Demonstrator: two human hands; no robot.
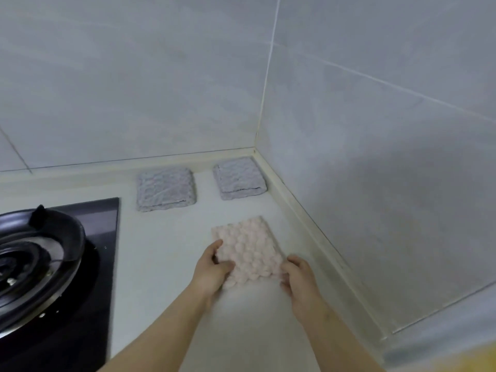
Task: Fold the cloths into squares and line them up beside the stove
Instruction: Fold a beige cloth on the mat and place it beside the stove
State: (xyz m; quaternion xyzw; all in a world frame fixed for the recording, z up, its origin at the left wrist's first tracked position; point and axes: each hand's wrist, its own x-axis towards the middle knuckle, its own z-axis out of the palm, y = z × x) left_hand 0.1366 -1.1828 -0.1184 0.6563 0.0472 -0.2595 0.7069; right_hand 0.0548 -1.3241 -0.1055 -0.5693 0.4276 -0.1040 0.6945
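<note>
Your left hand [212, 272] and right hand [299, 280] each grip a near corner of the folded pink cloth [249, 251] on the counter [161, 251], in front of two folded grey cloths [165, 189] lined up by the stove [53, 251].

I get one head view | forward-down over countertop [161, 264] | faces wall corner [255, 149], stove [88, 280] at left edge | range near

stove [80, 237] sitting at the left of the counter [161, 251]. two folded cloths lying side by side along the back wall: back-left cloth [165, 189] just right of the stove, corner cloth [239, 178] sitting in the wall corner. front cloth [249, 251] lying nearer, before the corner cloth, with left hand [212, 272] and right hand [298, 280] gripping its near corners.
</note>
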